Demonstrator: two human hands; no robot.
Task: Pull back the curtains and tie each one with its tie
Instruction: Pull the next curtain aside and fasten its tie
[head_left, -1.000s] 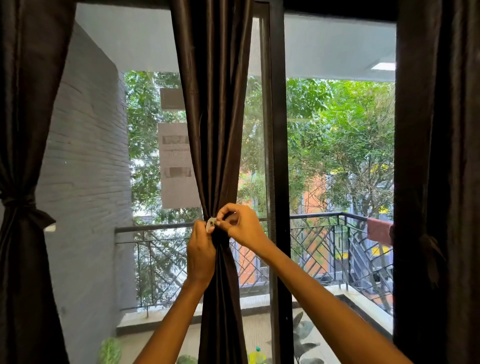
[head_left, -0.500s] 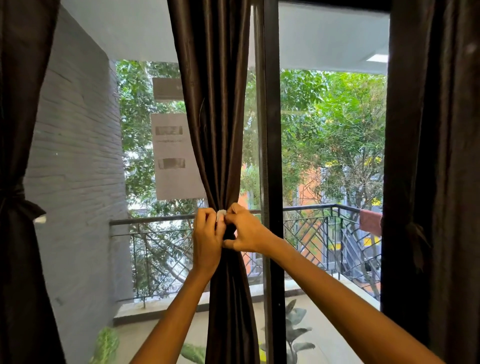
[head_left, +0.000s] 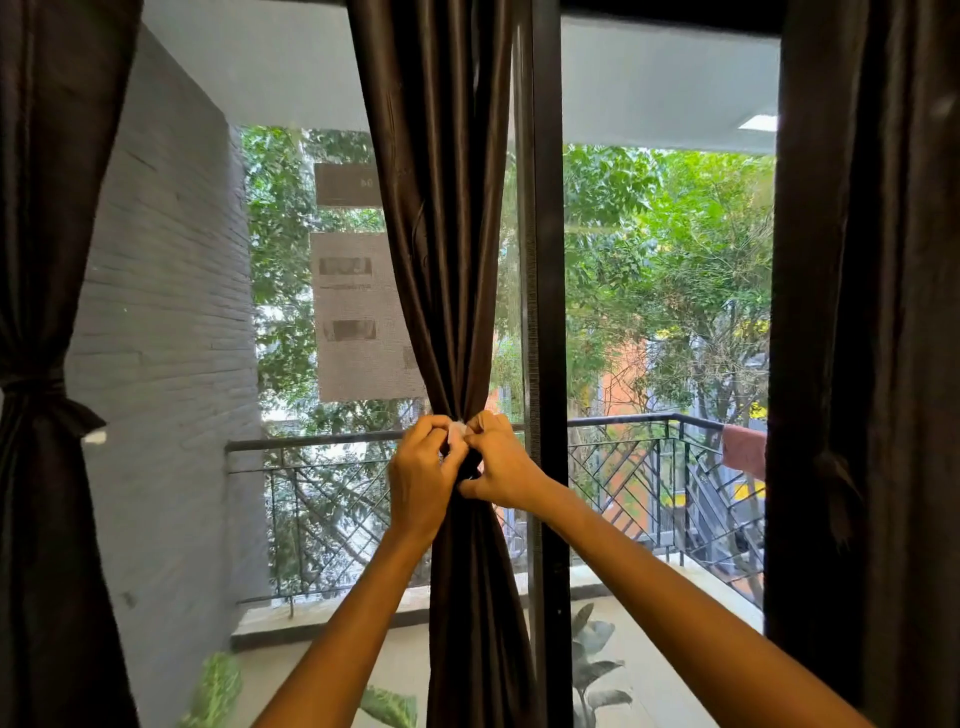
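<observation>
both the left hand (head_left: 422, 480) and right hand (head_left: 501, 467) curl their fingers tight onto the white-tipped tie (head_left: 458, 432) at the middle curtain (head_left: 457, 260), mostly hiding the tie.

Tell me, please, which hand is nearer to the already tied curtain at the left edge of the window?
Left. The left hand grips the middle curtain on the side facing the tied curtain; the right hand pinches the white tie end on the far side.
</observation>
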